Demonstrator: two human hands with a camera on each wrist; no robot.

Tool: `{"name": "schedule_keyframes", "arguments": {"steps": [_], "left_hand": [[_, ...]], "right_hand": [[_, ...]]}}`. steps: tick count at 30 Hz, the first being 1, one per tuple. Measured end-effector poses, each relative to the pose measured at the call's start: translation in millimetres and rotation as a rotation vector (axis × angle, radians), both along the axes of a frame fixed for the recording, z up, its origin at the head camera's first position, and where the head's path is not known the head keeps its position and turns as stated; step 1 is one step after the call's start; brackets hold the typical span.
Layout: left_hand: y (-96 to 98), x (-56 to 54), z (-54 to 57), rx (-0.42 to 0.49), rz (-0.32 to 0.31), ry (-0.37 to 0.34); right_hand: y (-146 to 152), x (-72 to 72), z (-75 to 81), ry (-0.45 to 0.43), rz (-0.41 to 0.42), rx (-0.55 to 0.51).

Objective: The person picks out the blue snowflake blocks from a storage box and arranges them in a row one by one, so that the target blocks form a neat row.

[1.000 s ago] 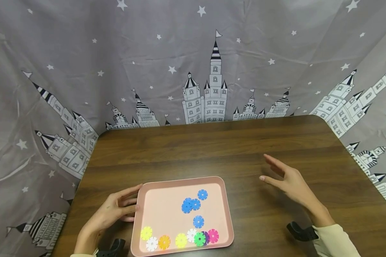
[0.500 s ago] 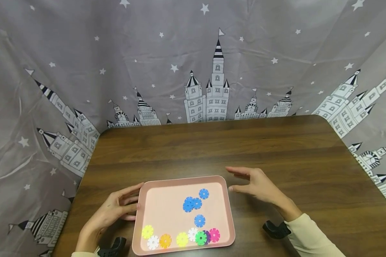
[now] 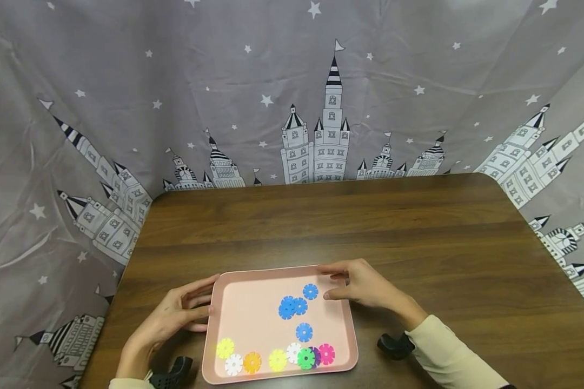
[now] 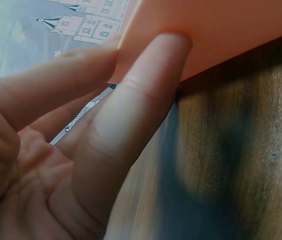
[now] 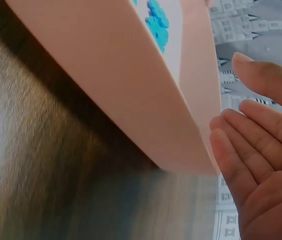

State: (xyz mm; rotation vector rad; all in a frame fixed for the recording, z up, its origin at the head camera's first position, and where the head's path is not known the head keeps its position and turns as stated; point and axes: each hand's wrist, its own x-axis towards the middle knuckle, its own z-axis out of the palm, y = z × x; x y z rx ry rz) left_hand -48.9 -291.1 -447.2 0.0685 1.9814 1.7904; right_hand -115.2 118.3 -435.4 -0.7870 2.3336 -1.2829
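Observation:
A shallow pink tray (image 3: 253, 324) lies near the front of the table. Inside it are several flat, notched plastic discs shaped like flowers. Blue discs (image 3: 304, 332) are spread over its right half, two of them overlapping. Along the front side lie yellow (image 3: 278, 360), white (image 3: 233, 364), orange (image 3: 252, 362), green (image 3: 306, 358), purple and pink (image 3: 326, 354) discs. My left hand (image 3: 172, 313) rests against the tray's left wall, its thumb (image 4: 150, 75) touching the outer side. Over the tray's back right corner reaches my right hand (image 3: 365, 283), fingers extended, holding nothing.
The brown wooden table (image 3: 418, 227) extends behind the tray and to its right. A grey curtain (image 3: 214, 70) printed with castles and stars hangs behind the table and at both sides. Each wrist wears a black mount (image 3: 396, 346).
My right hand has moved left from the bare table to the tray's back right corner. The left hand stays at the tray's left side. The head view has shifted slightly.

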Motion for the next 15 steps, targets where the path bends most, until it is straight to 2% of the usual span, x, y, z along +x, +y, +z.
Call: {"name": "schedule_keyframes", "arguments": {"steps": [15], "left_hand": [[-0.8, 0.1, -0.4, 0.008, -0.005, -0.007]], "right_hand": [[-27.6, 0.7, -13.3, 0.101, 0.059, 0.094]]}}
